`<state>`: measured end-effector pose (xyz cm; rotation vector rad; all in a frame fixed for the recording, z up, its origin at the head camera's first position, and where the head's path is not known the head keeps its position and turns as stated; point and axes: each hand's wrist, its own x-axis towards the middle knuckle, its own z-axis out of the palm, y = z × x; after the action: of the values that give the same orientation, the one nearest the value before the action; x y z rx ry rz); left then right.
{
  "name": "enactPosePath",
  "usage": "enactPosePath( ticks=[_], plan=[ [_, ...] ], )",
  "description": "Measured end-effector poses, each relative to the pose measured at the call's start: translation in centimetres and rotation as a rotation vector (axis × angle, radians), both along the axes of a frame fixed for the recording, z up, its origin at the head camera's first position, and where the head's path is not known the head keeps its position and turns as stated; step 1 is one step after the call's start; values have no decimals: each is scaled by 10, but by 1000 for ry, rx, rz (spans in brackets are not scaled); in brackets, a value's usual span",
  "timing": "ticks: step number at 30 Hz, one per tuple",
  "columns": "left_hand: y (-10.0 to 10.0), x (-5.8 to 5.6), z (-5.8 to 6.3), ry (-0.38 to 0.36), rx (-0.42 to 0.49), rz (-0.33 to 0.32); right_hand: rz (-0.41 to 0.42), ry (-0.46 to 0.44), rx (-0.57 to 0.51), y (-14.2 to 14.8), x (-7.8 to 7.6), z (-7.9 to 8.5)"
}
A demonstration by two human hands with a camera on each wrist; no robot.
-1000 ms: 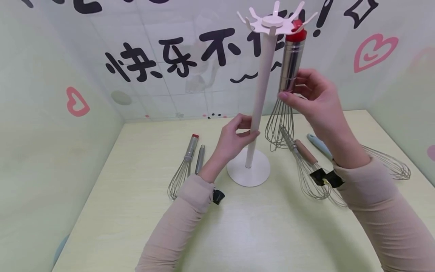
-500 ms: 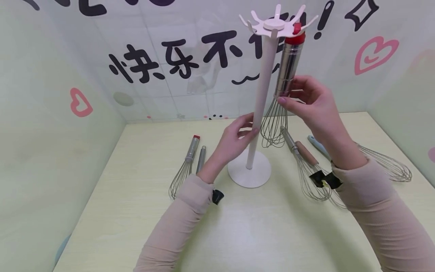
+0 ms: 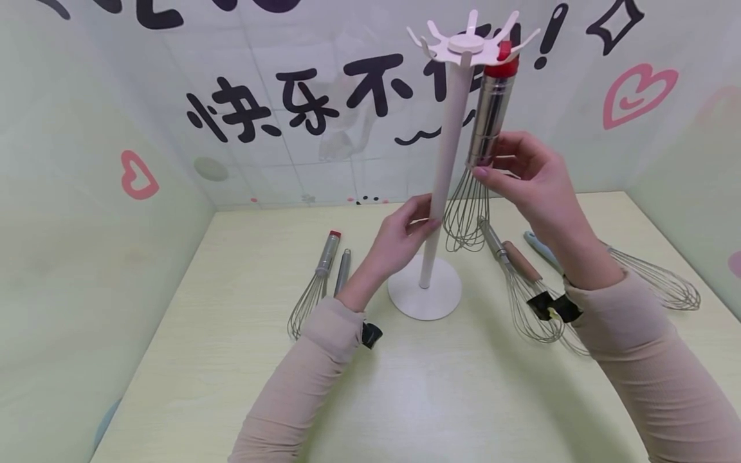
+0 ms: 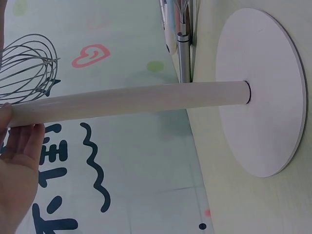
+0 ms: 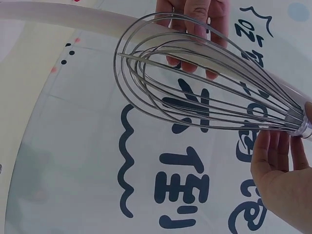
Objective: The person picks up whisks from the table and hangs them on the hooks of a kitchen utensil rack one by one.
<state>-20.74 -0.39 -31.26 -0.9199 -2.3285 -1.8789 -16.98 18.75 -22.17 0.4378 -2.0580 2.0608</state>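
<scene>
My left hand [image 3: 401,236] grips the lower half of the pole of a white rotating utensil rack [image 3: 451,135]. Thin upturned hooks ring the rack's top, and its round base [image 4: 263,131] rests on the table. A steel-handled balloon whisk [image 3: 493,112] hangs wires-down in my right hand [image 3: 535,177], pinched at the lower end of its handle. The whisk's red cap [image 3: 502,67] meets a hook on the right side; whether the hook bears its weight cannot be told. In the right wrist view, the whisk's wire loops [image 5: 195,83] lie close in front of the pole.
On the left of the table lie a red-capped whisk [image 3: 328,254] and a slim metal handle [image 3: 343,267] partly behind my left arm. To the right are a metal-handled whisk [image 3: 494,241], a brown-handled one [image 3: 522,260] and a blue-handled one [image 3: 541,247]. Decorated walls surround the table.
Over the last second the whisk has shifted slightly left and down against the rack's hook, with my right hand still holding it. My left hand keeps its grip on the pole.
</scene>
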Motion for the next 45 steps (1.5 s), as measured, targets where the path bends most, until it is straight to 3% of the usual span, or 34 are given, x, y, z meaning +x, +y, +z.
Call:
enactPosePath(
  ticks=[8, 12, 19, 24, 29, 34, 45],
  plan=[
    [1, 0, -2, 0, 21, -6, 33, 27, -95, 7, -2, -5],
    [1, 1, -1, -18, 27, 9, -3, 22, -124, 13, -6, -10],
    [2, 2, -1, -31, 50, 17, -138, -98, -57, 29, -15, -25],
    [2, 2, -3, -39, 59, 16, -241, -227, 59, 41, -22, -39],
    [3, 3, -3, -38, 64, 17, -279, -341, 145, 47, -28, -51],
    [2, 4, -2, -43, 64, 26, -286, -350, 191, 46, -33, -63],
    [1, 3, -4, -27, 69, 55, -322, -409, 62, 42, -40, -86]
  ],
)
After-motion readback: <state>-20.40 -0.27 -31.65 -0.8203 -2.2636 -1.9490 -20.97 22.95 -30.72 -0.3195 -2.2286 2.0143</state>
